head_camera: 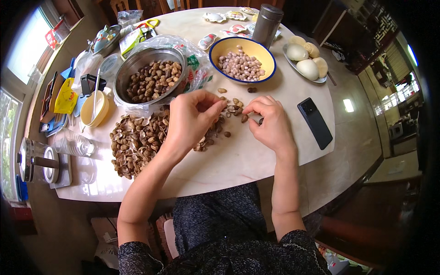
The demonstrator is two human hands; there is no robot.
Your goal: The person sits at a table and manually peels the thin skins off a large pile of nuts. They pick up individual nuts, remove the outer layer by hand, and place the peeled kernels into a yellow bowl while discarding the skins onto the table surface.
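Observation:
My left hand (190, 120) is over the inner edge of a large heap of peanut shells (137, 144), thumb and forefinger tips together. A brown peanut piece (223, 98) shows right at those fingertips; whether it is pinched or lies behind them I cannot tell. My right hand (271, 122) rests low over the table with thumb and forefinger apart, beside a small brown peanut (244, 118). Several peanuts and shell bits (235, 108) lie between the hands. Beyond them stand a steel bowl (118, 84) of unshelled peanuts and a yellow blue-rimmed bowl (270, 65) of pinkish shelled kernels.
A black phone (315, 123) lies at the table's right edge. Behind it is a plate (321, 80) of pale buns. A dark metal canister (268, 25) stands behind the yellow bowl. At left are a clear tumbler (74, 142), a glass pot (37, 161) and a small yellow bowl (94, 110).

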